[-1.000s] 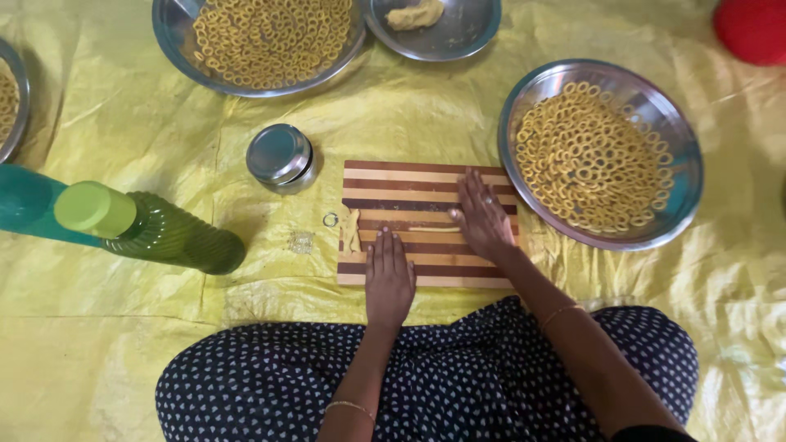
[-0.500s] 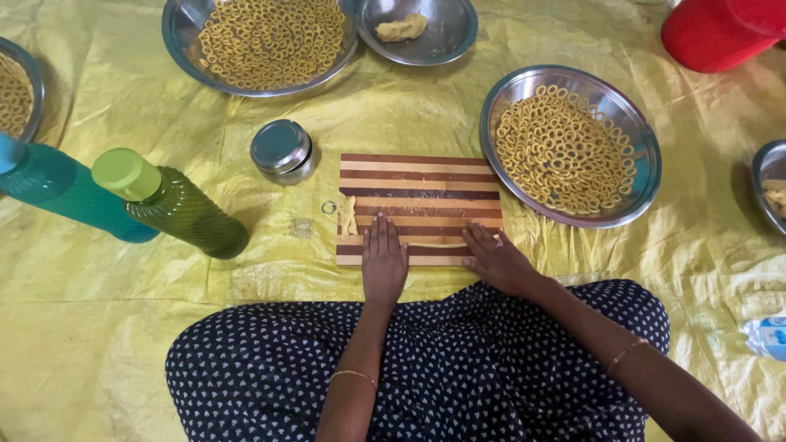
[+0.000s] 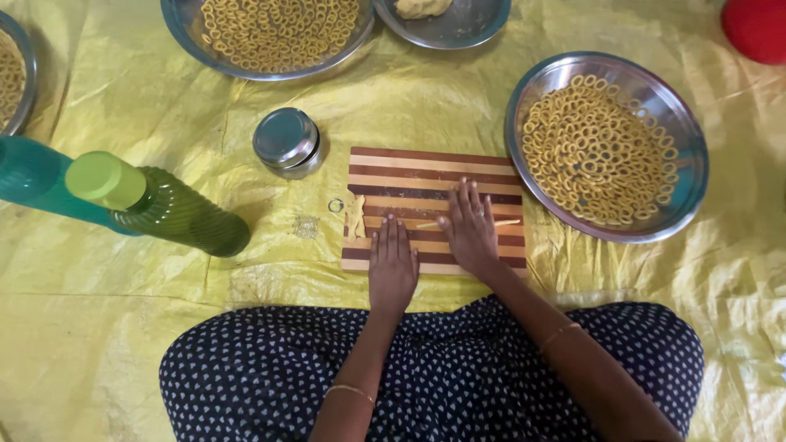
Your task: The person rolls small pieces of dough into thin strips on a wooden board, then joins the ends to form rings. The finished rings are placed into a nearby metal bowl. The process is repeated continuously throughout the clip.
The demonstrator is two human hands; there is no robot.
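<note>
My lap, in a dark blue dress with white dots [image 3: 458, 368], fills the nearest part of the view. Just past it my left hand [image 3: 391, 266] lies flat and open, palm down, on the near edge of the striped brown and cream wooden cutting board [image 3: 409, 168]. My right hand [image 3: 471, 229] is also open and flat, its fingers [image 3: 465, 196] spread over a thin pale rope of dough [image 3: 506, 222] that lies across the middle of the board; one end pokes out beyond my hand. I grip nothing with either hand.

At the board's left edge sits a small lump of yellow dough [image 3: 357, 217], and just off the board lies one small ring [image 3: 336, 205] on the yellow plastic sheet [image 3: 123, 327].

Further left lies a green plastic bottle with a lime cap [image 3: 164, 209]. Beyond the board stands a small round steel tin with a lid [image 3: 286, 141]. To the right, a wide steel plate [image 3: 679, 123] is already heaped with dough rings [image 3: 598, 147], and another steel plate [image 3: 184, 29] at the far side is full too. A steel bowl [image 3: 475, 24] there still holds a piece of dough [image 3: 422, 6], so I judge much is shaped and some remains.
</note>
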